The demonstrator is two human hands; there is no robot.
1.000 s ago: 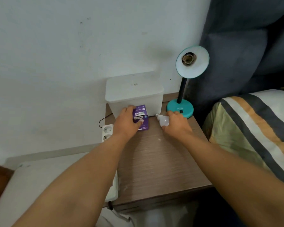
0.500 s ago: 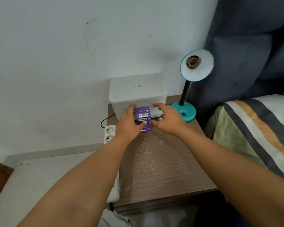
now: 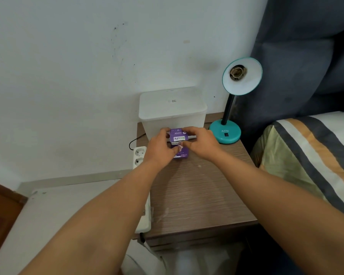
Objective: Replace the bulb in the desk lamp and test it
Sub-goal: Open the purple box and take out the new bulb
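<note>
The left hand (image 3: 160, 149) is gripping the purple bulb box (image 3: 178, 142) from its left side, fingers curling over the far top edge and the thumb pressing on the printed front. The right hand (image 3: 202, 144) is closing on the same box from the right, its fingers hooking over the top flap and its thumb meeting the front near the left thumb. The box is sitting between the two hands, so both are clamping it, and its lower end is showing just near of the thumbs, at or just above the wooden bench (image 3: 197, 195); whether it is touching the surface cannot be told. A sliver of something white (image 3: 193, 136) is peeking out beyond the right fingers, too hidden to identify.

Directly behind the box, a white lidded plastic container (image 3: 172, 110) is standing against the wall. To the right of the right hand, just beside it, the teal desk lamp (image 3: 224, 132) is resting on its round base at the far right corner of the bench, its black neck rising to a tilted shade whose empty socket (image 3: 237, 72) is facing the camera. Left of the bench, a white power strip (image 3: 139, 157) is lying along its edge, with a black cord looping toward the wall. On the right, a striped bed cover (image 3: 306, 155) is lying beside the bench.
</note>
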